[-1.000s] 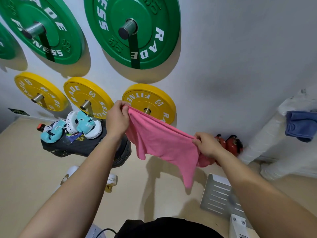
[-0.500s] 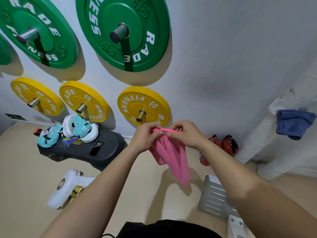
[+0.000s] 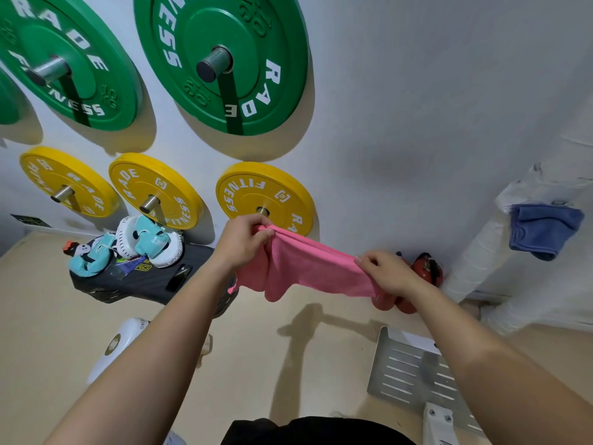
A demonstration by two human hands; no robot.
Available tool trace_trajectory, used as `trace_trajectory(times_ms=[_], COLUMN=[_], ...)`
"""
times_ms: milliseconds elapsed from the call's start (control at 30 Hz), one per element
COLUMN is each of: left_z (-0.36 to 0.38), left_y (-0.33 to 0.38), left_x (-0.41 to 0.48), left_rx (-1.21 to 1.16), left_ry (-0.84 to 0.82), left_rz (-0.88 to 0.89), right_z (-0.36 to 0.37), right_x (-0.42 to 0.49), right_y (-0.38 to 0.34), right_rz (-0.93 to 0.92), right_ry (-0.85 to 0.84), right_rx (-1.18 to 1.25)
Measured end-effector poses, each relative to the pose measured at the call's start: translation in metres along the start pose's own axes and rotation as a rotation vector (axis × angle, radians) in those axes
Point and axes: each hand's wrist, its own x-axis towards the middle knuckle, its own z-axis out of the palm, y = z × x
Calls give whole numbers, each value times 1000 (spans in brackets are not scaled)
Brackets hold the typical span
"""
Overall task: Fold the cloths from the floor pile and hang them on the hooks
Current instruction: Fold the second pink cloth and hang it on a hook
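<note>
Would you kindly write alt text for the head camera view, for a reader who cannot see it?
The left hand and right hand hold a pink cloth stretched between them above a beige floor. Green and yellow weight plates hang on the wall behind; a blue cloth hangs at right.

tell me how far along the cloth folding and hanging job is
Done: one blue cloth already hangs on the right beside the white pipe. In hand: the left hand and right hand each pinch an end of the pink cloth, stretched between them mid-fold. Left: finish folding it and hang it up. No other cloths are in view, so I cannot tell how many remain.
</note>
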Motion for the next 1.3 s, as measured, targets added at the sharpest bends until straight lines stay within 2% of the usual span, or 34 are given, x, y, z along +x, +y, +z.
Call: trace_trajectory(times_ms=[167, 233, 333, 400, 533, 667, 900, 1067, 1200, 1300], left_z=[-3, -2, 10, 24, 55, 79, 95, 98, 97, 98], left_y=[-11, -16, -16, -10, 5, 16, 33, 41, 37, 38], left_x=[0, -1, -8, -15, -33, -47, -65, -71, -71, -72], left_rx=[-20, -3, 24, 11, -58, -274, -567, -699, -744, -741], left_ry=[11, -36, -163, -189, -105, -60, 21, 79, 99, 114], left_rz=[-111, -195, -267, -278, -350, -449, -465, -513, -546, -547], right_z=[-2, -4, 3, 15, 39, 61, 84, 86, 86, 84], right_x=[2, 3, 4, 5, 1, -6, -15, -22, -25, -28], right_y=[10, 9, -2, -11, -32, -43, -45, -53, -55, -59], right_rz=[17, 18, 26, -17, -34, 1, 113, 49, -5, 0], right_ry=[156, 193, 146, 80, 33, 138, 311, 244, 195, 202], right_rx=[98, 133, 180, 189, 299, 472, 696, 807, 788, 866])
